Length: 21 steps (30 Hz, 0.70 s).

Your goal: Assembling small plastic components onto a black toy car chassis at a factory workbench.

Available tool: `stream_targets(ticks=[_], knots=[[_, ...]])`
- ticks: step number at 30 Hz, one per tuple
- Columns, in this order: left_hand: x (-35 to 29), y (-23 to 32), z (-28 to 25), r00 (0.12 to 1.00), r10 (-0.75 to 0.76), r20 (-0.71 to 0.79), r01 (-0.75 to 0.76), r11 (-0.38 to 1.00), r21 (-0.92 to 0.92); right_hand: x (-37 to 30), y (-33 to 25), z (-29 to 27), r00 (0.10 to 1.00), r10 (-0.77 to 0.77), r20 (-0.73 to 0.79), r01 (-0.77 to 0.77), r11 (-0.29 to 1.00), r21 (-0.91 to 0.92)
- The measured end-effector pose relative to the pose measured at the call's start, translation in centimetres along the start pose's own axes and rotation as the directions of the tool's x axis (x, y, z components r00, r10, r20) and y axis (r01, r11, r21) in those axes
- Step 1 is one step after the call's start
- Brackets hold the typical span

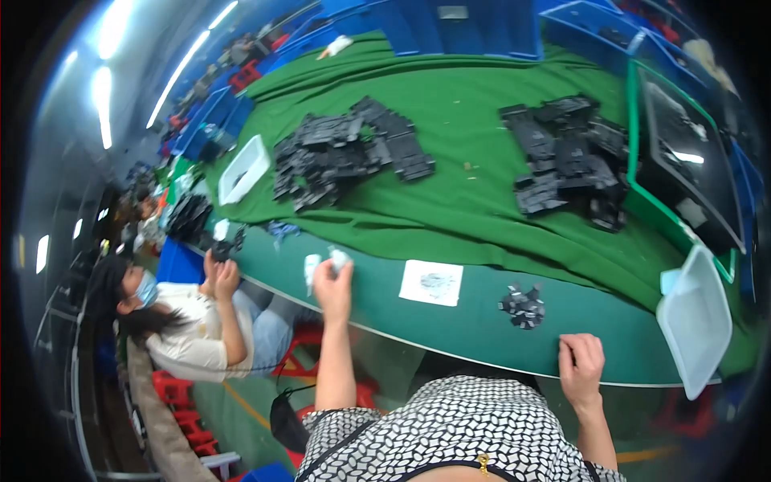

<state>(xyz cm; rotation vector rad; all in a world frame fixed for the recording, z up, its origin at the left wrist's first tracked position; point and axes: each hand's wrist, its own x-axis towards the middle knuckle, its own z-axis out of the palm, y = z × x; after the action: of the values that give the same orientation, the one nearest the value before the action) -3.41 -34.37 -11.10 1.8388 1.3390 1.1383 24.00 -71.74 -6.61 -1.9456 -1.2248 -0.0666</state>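
Note:
My left hand (333,287) is raised over the near edge of the table, its fingers pinched on a small pale, whitish object (339,258) that is too blurred to name. Just left of it is a white, bottle-like thing (311,273). My right hand (583,363) rests at the table's front edge with the fingers curled in, and no thing shows in it. Between the hands lie a white sheet with a grey patch (432,283) and, nearer the right hand, a small pile of black plastic parts (522,306).
Two heaps of black plastic parts, left (333,153) and right (570,157), lie on green cloth (462,112). A white tray (244,170) stands at left, another (697,321) tilts at right beside a green-rimmed bin (634,128). Blue crates (458,28) line the back. A masked person (193,321) sits at left.

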Motion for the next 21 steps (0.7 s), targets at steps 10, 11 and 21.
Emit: stream_targets(ticks=[10,11,21], knots=[[1.6,-1.6,-0.6,0.989,0.073,-0.125,-0.030,0.949,0.313,2.1,0.4,-0.4,1.000,-0.012,-0.014,0.012,1.000,0.029],[1.4,-1.8,-1.4,0.983,0.102,-0.154,-0.041,0.935,0.352,3.8,0.2,-0.5,0.997,-0.079,-0.023,0.079,0.997,0.014],[-6.3,2.9,-2.2,0.969,0.103,-0.225,-0.110,0.994,-0.018,20.9,4.4,0.8,0.891,-0.455,0.015,0.400,0.767,-0.501]])
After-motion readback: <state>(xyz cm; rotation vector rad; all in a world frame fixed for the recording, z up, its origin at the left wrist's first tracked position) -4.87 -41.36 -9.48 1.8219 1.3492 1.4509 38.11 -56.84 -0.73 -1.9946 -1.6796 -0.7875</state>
